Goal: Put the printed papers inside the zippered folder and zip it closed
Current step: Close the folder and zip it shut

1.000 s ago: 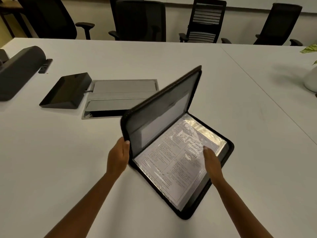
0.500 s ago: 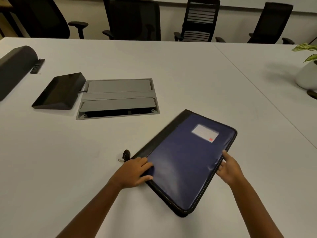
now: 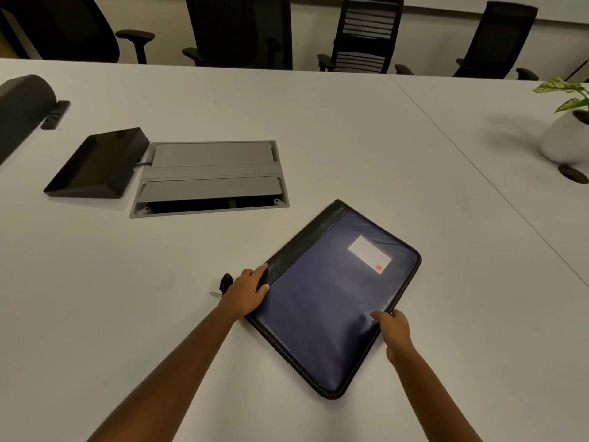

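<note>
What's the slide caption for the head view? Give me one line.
Closed blue zippered folder on a white table, left hand pressing its spine, right hand pinching its edge.

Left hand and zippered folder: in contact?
Touching. The head view shows the left hand resting on the near-left corner of the zippered folder, its fingers lying across the black spine strip.

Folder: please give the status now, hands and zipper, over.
Hands: left hand flat on folder near-left corner, right hand pinches its right edge. Folder closed flat on table; zip looks undone, pull tab loose beside left hand. Nothing in the way.
</note>
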`<move>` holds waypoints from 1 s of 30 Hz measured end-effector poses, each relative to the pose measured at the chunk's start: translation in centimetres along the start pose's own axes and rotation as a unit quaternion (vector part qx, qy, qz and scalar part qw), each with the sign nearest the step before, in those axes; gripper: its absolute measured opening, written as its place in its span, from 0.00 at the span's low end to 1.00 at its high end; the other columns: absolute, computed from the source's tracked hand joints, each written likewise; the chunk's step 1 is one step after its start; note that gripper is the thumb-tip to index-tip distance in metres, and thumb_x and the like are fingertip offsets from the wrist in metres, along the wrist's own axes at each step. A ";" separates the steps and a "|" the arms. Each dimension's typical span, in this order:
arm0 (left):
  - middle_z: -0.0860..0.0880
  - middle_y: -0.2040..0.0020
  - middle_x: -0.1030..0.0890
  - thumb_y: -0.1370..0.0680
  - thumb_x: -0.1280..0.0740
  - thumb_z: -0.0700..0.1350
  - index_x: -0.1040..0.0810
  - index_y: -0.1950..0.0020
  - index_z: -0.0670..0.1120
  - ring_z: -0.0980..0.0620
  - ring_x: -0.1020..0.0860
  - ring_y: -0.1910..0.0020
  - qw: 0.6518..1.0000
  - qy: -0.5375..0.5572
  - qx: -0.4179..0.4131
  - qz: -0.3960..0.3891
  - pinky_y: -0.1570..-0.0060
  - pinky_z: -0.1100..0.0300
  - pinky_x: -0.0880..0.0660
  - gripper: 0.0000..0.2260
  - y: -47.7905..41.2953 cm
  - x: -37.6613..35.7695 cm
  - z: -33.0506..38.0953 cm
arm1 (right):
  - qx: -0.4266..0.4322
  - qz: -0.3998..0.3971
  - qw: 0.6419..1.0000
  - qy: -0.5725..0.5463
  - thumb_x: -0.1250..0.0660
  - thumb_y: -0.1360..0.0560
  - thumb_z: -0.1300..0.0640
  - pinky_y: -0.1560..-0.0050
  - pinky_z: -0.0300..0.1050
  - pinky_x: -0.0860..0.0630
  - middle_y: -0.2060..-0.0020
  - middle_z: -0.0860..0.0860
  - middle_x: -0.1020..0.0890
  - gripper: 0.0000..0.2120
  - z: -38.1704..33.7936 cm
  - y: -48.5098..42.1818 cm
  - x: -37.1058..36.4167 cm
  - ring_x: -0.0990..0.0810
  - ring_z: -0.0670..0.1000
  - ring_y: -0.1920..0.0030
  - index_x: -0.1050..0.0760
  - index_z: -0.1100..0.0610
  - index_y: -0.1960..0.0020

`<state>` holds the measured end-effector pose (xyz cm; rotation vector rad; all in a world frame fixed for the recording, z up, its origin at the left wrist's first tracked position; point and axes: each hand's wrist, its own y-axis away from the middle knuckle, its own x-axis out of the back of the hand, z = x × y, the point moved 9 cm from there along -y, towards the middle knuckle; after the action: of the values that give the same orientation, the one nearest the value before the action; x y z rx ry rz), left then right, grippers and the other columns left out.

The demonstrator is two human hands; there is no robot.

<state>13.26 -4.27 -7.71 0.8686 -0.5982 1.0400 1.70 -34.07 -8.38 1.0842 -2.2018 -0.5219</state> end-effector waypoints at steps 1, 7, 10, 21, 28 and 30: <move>0.39 0.34 0.31 0.20 0.42 0.46 0.42 0.26 0.47 0.42 0.29 0.36 1.000 0.020 0.014 0.007 0.37 0.52 0.32 0.22 -0.1 0.2 -0.1 | -0.011 0.004 1.000 -0.011 0.37 0.26 0.65 0.35 0.57 0.33 0.33 0.64 0.32 0.24 0.3 0.0 -0.1 0.33 0.64 0.35 0.40 0.67 0.32; 0.38 0.34 0.30 0.19 0.43 0.49 0.37 0.29 0.42 0.41 0.28 0.37 0.996 0.052 0.073 -0.011 0.39 0.51 0.31 0.20 0.4 -0.9 -1.1 | -0.083 0.031 0.989 -0.121 0.34 0.28 0.68 0.43 0.49 0.29 0.49 0.65 0.24 0.19 0.7 -1.0 1.5 0.26 0.62 0.45 0.32 0.73 0.39; 0.38 0.36 0.28 0.20 0.41 0.48 0.32 0.33 0.40 0.42 0.27 0.39 0.991 0.100 0.088 -0.033 0.39 0.51 0.30 0.18 1.0 -2.2 -1.7 | -0.094 0.027 0.988 -0.118 0.33 0.28 0.70 0.45 0.47 0.30 0.52 0.63 0.24 0.18 0.3 -1.8 2.0 0.26 0.62 0.46 0.31 0.73 0.40; 0.38 0.44 0.22 0.22 0.36 0.41 0.29 0.39 0.36 0.41 0.24 0.44 0.951 0.272 0.146 0.018 0.42 0.50 0.28 0.14 4.2 -1.1 -4.5 | 0.071 -0.030 0.997 -0.023 0.37 0.28 0.74 0.38 0.56 0.26 0.41 0.61 0.22 0.20 -8.2 -2.0 -1.6 0.23 0.62 0.44 0.29 0.64 0.37; 0.43 0.51 0.25 0.23 0.35 0.38 0.31 0.49 0.41 0.48 0.26 0.51 0.938 0.305 0.164 -0.003 0.46 0.55 0.29 0.06 8.0 -1.6 -6.7 | 0.095 -0.092 0.991 0.034 0.39 0.28 0.75 0.41 0.52 0.27 0.41 0.61 0.22 0.20 -9.4 -1.6 -6.0 0.24 0.58 0.49 0.29 0.64 0.37; 0.43 0.51 0.25 0.23 0.35 0.38 0.31 0.49 0.41 0.48 0.26 0.51 0.935 0.311 0.171 0.015 0.47 0.55 0.30 0.06 8.3 -1.1 -7.5 | 0.094 -0.099 0.990 0.046 0.39 0.28 0.75 0.40 0.53 0.27 0.41 0.61 0.22 0.20 -9.2 -1.7 -7.3 0.24 0.60 0.46 0.29 0.65 0.37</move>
<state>5.45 3.51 -9.85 0.7685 0.1115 1.3890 12.37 -29.82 -5.24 1.4077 -2.1070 -0.3455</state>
